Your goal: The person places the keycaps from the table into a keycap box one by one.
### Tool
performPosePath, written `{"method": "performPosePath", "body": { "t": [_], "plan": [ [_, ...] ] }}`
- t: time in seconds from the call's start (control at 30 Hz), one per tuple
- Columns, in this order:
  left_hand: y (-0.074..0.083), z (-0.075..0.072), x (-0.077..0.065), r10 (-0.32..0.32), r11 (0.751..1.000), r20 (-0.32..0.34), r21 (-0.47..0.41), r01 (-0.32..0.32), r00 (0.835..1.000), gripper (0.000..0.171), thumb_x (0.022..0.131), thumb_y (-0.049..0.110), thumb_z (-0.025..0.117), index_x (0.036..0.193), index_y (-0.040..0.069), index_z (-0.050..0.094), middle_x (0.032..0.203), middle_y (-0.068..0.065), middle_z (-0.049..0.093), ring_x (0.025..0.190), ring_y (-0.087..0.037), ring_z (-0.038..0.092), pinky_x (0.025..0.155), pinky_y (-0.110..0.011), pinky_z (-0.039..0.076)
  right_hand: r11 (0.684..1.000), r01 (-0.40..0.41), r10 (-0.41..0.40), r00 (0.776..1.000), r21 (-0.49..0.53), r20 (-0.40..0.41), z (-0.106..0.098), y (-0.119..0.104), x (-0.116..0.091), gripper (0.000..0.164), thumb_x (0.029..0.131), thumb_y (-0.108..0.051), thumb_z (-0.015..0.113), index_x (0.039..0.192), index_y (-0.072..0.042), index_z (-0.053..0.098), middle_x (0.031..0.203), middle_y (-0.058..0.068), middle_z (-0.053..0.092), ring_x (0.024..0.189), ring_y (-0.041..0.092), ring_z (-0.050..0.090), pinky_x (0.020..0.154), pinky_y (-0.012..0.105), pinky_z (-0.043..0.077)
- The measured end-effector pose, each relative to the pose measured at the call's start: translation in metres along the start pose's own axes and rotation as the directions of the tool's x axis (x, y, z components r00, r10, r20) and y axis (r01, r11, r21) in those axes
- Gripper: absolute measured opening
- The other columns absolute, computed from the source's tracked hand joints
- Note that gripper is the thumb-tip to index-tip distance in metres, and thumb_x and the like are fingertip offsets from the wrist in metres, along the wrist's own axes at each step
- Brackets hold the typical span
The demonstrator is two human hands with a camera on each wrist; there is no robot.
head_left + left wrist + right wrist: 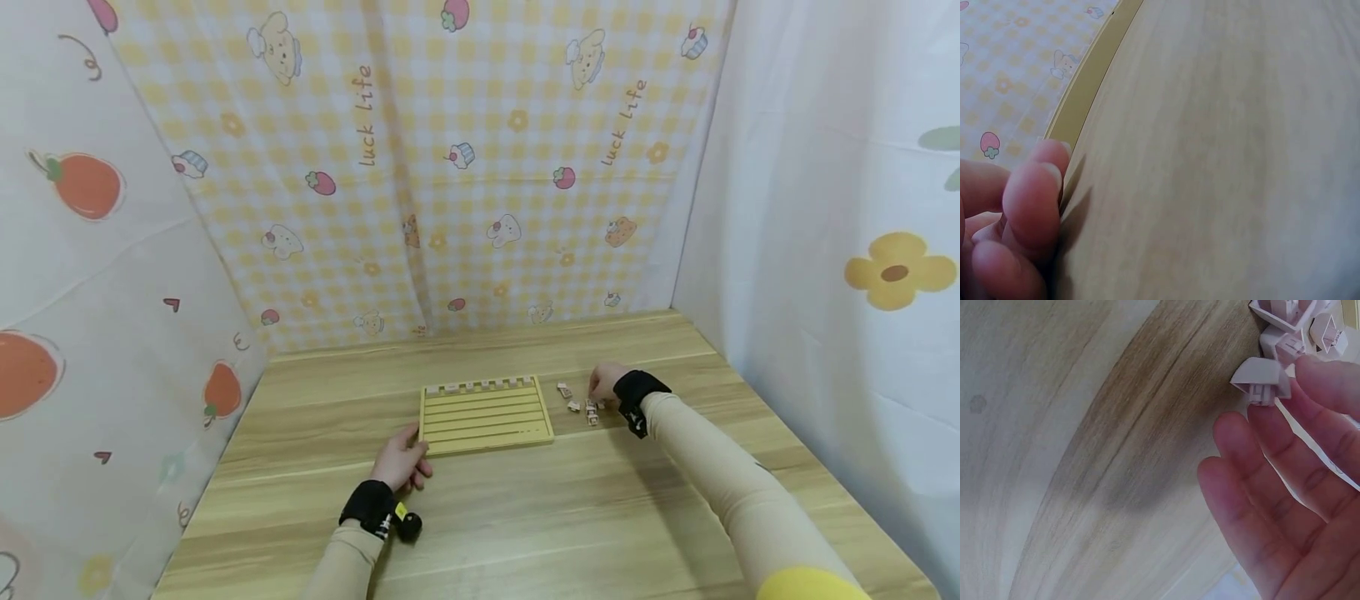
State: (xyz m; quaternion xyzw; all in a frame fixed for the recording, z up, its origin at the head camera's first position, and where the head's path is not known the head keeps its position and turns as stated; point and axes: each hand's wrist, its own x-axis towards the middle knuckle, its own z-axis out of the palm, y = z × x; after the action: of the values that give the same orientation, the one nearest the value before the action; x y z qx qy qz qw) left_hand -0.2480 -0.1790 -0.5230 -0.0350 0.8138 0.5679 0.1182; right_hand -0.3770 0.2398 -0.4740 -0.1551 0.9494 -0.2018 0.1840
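Note:
A yellow ridged tray (487, 422) lies on the wooden table, with a row of pale keycaps (468, 387) along its far edge. My left hand (399, 463) grips the tray's near left corner; in the left wrist view its fingertips (1035, 194) press against the yellow side wall. To the right of the tray, my right hand (609, 383) reaches down over several loose keycaps (592, 413). Seen from the right wrist, one upturned keycap (1263, 381) with its stem showing is right at the extended fingertips, and the thumb (1329, 381) overlaps another keycap (1288, 345).
More loose keycaps (565, 390) lie between the tray and my right hand. A checked curtain (480, 275) hangs behind the table (510, 517), with white patterned curtains at the left (135, 292) and right (810, 275).

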Motion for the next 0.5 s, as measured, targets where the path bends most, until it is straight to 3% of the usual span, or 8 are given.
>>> {"method": "performPosePath", "body": {
  "t": [0.3,0.5],
  "plan": [
    [0.0005,-0.0012,0.0007,0.003,1.000,-0.012,0.005,-0.003,1.000,0.060,0.102,0.018,0.048,0.154,0.002,0.021,0.063,-0.007,0.065,0.042,-0.013,0.054,0.037,-0.024,0.038,0.997,-0.057,0.055,0.998,0.058,0.030,0.0034,0.0085,0.0033,0.015,0.074,0.005,0.067,0.087,-0.003,0.071,0.075,0.004,0.061,0.057,0.015,0.049,0.052,0.027,0.045],
    [0.0003,0.0008,-0.0018,0.006,1.000,-0.012,-0.001,-0.006,1.000,0.060,0.102,0.017,0.048,0.153,0.002,0.022,0.063,-0.008,0.065,0.042,-0.013,0.054,0.036,-0.023,0.038,0.984,-0.039,0.031,0.999,0.173,0.043,-0.0045,0.0081,0.0006,0.020,0.079,0.005,0.062,0.097,0.005,0.071,0.068,0.002,0.060,0.056,0.011,0.051,0.053,0.025,0.046]
  ]
}}
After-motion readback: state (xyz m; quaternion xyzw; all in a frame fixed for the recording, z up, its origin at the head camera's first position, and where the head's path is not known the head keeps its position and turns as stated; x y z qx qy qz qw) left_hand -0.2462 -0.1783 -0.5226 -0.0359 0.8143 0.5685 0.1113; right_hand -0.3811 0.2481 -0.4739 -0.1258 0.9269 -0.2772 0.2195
